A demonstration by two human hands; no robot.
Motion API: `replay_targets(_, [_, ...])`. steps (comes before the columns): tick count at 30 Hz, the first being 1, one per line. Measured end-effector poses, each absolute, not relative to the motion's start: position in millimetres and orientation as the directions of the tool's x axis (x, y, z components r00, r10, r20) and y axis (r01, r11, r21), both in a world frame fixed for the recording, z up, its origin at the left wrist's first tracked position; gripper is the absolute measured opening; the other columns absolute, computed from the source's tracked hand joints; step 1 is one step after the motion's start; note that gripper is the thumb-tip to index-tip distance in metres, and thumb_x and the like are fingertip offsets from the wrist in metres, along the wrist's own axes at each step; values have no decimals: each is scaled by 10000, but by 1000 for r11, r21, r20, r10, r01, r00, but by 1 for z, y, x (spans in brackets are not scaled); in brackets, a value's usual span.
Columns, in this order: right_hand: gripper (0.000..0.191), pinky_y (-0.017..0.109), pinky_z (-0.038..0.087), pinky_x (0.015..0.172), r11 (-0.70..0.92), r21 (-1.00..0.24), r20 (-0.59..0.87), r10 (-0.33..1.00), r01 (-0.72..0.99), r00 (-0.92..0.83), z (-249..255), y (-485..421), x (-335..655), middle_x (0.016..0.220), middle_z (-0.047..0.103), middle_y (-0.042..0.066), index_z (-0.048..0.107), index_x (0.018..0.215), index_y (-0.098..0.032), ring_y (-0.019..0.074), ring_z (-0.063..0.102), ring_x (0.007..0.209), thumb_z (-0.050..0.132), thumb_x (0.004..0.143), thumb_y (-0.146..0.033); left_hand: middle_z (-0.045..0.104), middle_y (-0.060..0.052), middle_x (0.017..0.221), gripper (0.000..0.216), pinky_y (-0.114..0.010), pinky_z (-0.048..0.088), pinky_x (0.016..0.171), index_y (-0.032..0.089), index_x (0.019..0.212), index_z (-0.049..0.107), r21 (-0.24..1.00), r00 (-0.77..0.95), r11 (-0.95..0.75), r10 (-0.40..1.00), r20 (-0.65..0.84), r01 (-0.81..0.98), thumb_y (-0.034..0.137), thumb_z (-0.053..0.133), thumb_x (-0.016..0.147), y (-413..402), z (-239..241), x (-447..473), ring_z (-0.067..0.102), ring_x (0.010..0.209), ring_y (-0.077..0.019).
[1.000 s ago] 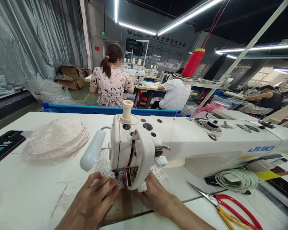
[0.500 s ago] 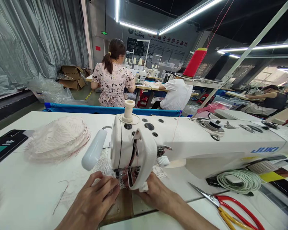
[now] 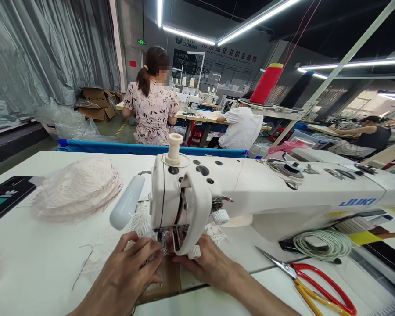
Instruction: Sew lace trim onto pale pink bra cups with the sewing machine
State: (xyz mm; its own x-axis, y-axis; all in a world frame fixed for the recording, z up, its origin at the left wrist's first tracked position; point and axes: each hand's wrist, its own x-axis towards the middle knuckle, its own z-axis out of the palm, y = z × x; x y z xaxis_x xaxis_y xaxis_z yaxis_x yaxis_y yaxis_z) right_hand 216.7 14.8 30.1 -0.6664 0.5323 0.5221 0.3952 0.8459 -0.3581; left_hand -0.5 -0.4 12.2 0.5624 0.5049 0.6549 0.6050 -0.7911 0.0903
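Lace [image 3: 140, 223] sits just beyond your left hand [image 3: 130, 263], under the sewing machine [image 3: 266, 184]. Those fingers bunch together, can't tell if they're pinching; right hand [image 3: 212, 265] tips are hidden too. I'd guide lightly, no tugging, fingertips clear of the stitching end.

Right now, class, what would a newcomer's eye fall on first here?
Probably the white sewing machine, from the middle to the right edge, with the left hand and right hand by its needle end. Next come the red thread cone behind it, and the scissors with red and yellow handles at lower right.
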Motion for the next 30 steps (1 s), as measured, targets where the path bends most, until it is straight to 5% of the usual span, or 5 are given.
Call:
replay_targets(23, [119,282,465,770,797,-357,437,604,488,-667,35,7,216,908,641,56,562,895,-188,170,583,858,476,934,-259,696,59,855,236,-346,329,797,212,923,626,29,587,-797,468,660,603,414,503,916,2,7,0,581,717,-130])
replay_targets(30, [164,277,472,720,828,-358,513,561,432,-650,37,10,217,874,648,61,567,893,-183,175,586,823,462,940,-300,710,53,941,200,-319,328,854,211,974,618,0,611,-784,484,627,621,382,545,902,-3,10,-1,587,805,-133])
